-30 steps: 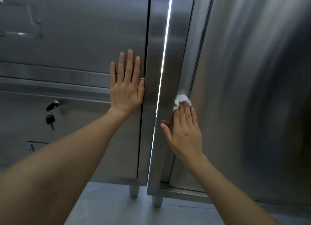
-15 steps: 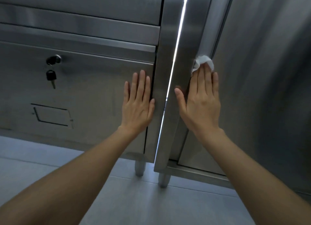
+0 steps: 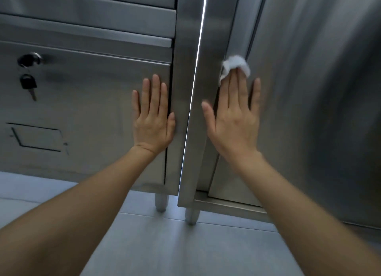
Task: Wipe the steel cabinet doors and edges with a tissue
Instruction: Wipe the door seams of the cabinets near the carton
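Two steel cabinets stand side by side with a bright narrow gap between them. My left hand (image 3: pixel 153 114) lies flat, fingers straight, on the lower door (image 3: pixel 86 102) of the left cabinet, close to its right edge. My right hand (image 3: pixel 235 112) presses a crumpled white tissue (image 3: pixel 235 64) with straight fingers against the left edge of the right cabinet's door (image 3: pixel 309 90), where door and frame post (image 3: pixel 212 48) meet. Most of the tissue is under the fingertips; its upper part sticks out above them.
A lock with a black key (image 3: pixel 27 83) hanging from it sits at the upper left of the left door. A rectangular recess (image 3: pixel 38 137) lies below it. Short round cabinet legs (image 3: pixel 161 202) stand on the pale tiled floor (image 3: pixel 185 244).
The view has tilted down the cabinets. My left hand has moved lower on the left door. My right hand has slid the tissue down the door edge.
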